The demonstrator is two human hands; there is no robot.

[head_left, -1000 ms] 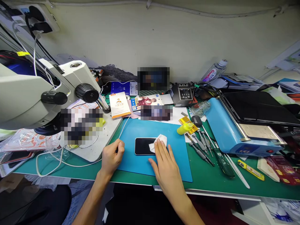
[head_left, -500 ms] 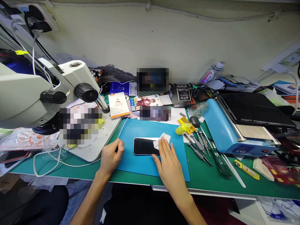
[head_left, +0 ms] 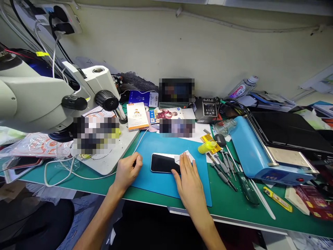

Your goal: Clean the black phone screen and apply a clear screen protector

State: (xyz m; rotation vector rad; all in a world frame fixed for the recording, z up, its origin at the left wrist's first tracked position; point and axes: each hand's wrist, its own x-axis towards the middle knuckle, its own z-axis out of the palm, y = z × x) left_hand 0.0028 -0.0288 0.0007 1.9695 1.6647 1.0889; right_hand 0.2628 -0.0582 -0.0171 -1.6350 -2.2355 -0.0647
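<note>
A black phone (head_left: 162,163) lies face up on a blue work mat (head_left: 166,146). My right hand (head_left: 188,178) lies flat over the phone's right end, its fingers stretched out and pressing a small white wipe (head_left: 185,157) onto the glass. My left hand (head_left: 127,172) rests on the mat's left edge, loosely curled with thumb against fingers; what it holds, if anything, is hidden. A white cable (head_left: 140,139) runs past it toward the back.
A large white microscope (head_left: 52,97) stands at left on its white base. Several screwdrivers (head_left: 223,166), a yellow bottle (head_left: 205,147) and a yellow knife (head_left: 277,199) lie right of the mat. A blue machine (head_left: 255,149) and black tray fill the right side. Boxes line the back wall.
My right hand slid the white wipe rightward along the phone's glass. The camera view shifted slightly; my left hand stayed put.
</note>
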